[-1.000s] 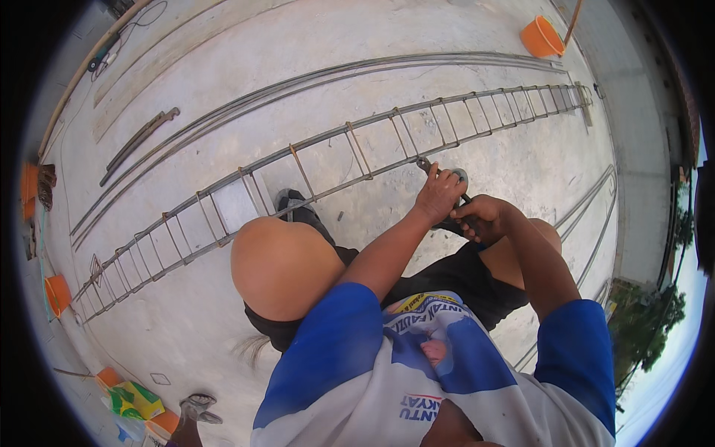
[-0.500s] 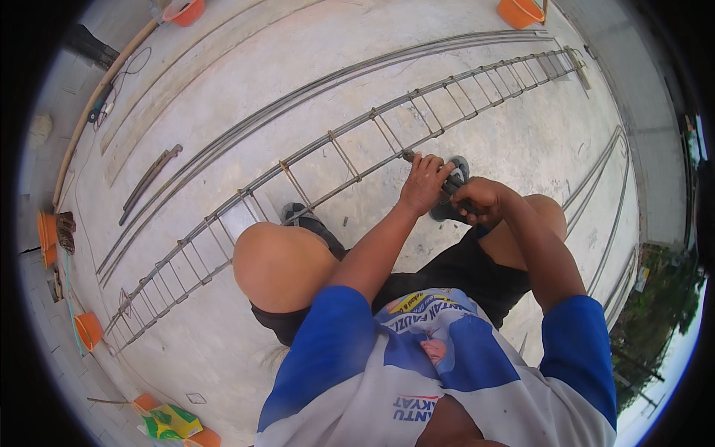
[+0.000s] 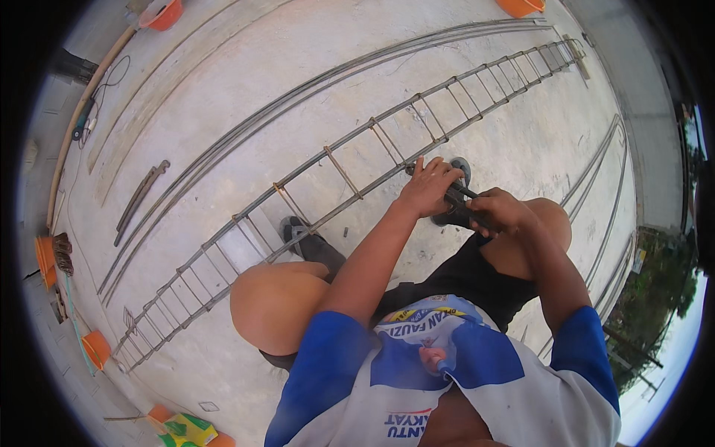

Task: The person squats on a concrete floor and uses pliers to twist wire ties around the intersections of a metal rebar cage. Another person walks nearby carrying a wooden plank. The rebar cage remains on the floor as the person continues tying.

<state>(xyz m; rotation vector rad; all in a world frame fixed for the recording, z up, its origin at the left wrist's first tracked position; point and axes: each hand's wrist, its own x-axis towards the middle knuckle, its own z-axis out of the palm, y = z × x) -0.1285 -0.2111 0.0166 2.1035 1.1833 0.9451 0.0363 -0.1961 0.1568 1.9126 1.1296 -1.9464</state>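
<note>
A long ladder-like cage of steel rebar (image 3: pixel 328 147), with square stirrups along it, lies across the concrete floor in front of my feet. At its near bar, my left hand (image 3: pixel 430 188) is closed with bent fingers beside a stirrup joint; what it grips is hidden. My right hand (image 3: pixel 500 210) is wrapped round a dark-handled, pliers-like tool (image 3: pixel 456 197), which reaches toward the left fingers. The tool's jaws do not show. My feet stand close to the cage, the left shoe (image 3: pixel 293 228) near its near bar, the right shoe (image 3: pixel 460 170) behind my hands.
Loose rebar (image 3: pixel 298 91) runs beyond the cage, and more bars (image 3: pixel 596 175) lie at the right. Two short dark pieces (image 3: pixel 140 201) rest at the left. Orange tubs (image 3: pixel 97 349) stand round the edges. A power tool with a cord (image 3: pixel 78 131) lies by the left wall.
The view has shifted slightly. My right hand and the tool's handles have turned a little, while my left hand stays at the same joint of the cage.
</note>
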